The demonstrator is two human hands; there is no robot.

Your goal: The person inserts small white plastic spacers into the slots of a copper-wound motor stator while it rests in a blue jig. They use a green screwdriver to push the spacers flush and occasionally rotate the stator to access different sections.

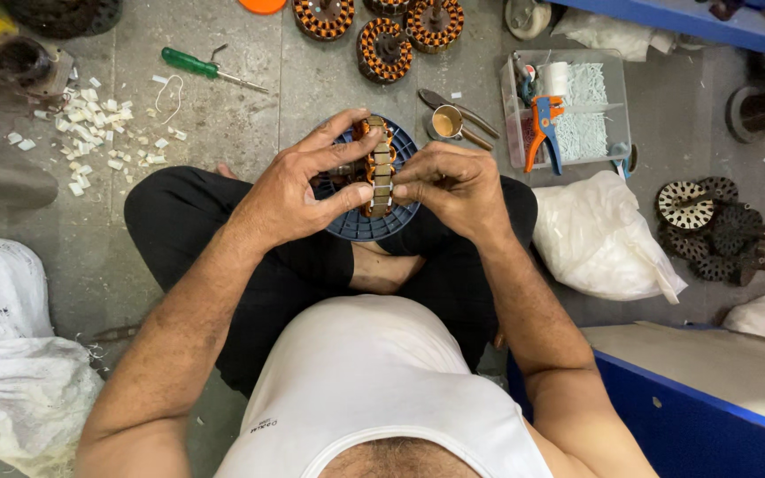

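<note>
A blue disc (360, 226) rests over the seated person's crossed legs, and everything else sits around it. To its right lies a white bag (599, 239); up and to the right, a clear tray (617, 97) holding an orange-handled tool (542, 128). Above it on the floor are three wound stators (382, 49); far up-left, a green screwdriver (192, 64). On the disc stands a stator (381, 168) on edge — the left hand (289, 190) grips its left side, the right hand (453, 181) pinches its right rim.

wound coil (379, 168) half hidden by fingers (347, 196), orange disc (263, 4) cut off
</note>
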